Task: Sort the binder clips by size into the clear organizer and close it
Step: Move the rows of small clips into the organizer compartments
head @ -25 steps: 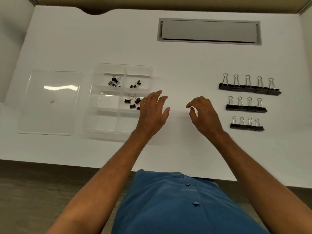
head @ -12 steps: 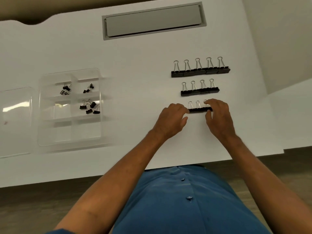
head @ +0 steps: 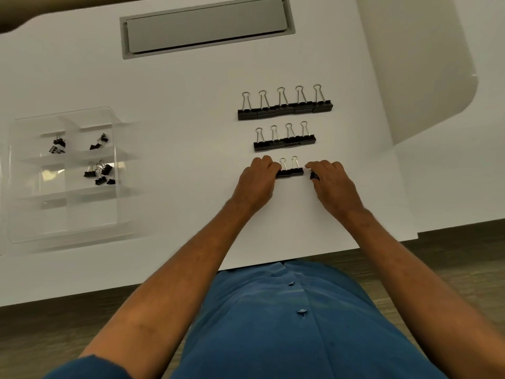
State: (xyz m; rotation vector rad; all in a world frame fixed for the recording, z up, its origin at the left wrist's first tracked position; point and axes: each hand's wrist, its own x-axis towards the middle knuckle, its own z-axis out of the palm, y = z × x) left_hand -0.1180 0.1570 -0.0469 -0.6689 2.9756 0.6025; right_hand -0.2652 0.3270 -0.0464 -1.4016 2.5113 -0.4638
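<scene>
On table point(head: 169, 86): clip rows of 5 point(head: 285, 108), 4 point(head: 284, 140), 2 point(head: 289, 171) (both hands point(head: 255, 181) point(head: 332, 184) grasping end clips).

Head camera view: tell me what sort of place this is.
Probably an office workstation: a white desk with a grey hinged cable-access flap set into it, rows of black metal binder clips, and wood-look flooring beneath.

Head-worn view, steeply down, close.
</scene>
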